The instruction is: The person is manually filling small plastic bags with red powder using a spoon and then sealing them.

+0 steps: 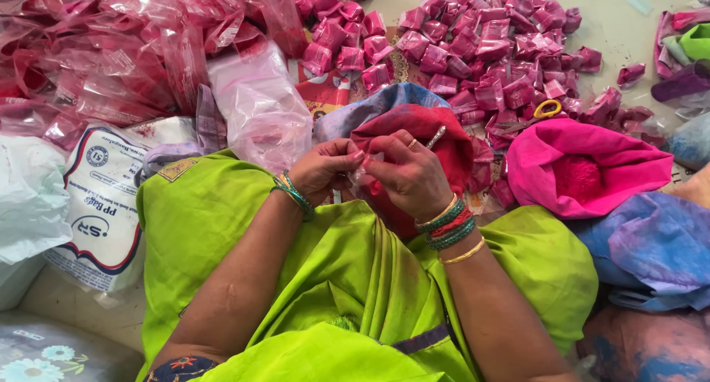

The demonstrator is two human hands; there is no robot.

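Note:
My left hand (322,169) and my right hand (407,173) meet over my lap and pinch a small clear plastic packet (360,173) between their fingertips. A thin metal spoon handle (435,136) sticks up from my right hand. Right behind the hands lies an open bag of red powder (425,134). I wear green and red bangles on both wrists and a bright green garment (333,278) covers my lap.
A heap of small filled pink packets (488,49) lies ahead on the floor. An open bag of pink powder (580,167) sits at right, with yellow-handled scissors (546,110) behind it. Empty plastic bags (111,49) pile at left, near a white printed sack (103,197).

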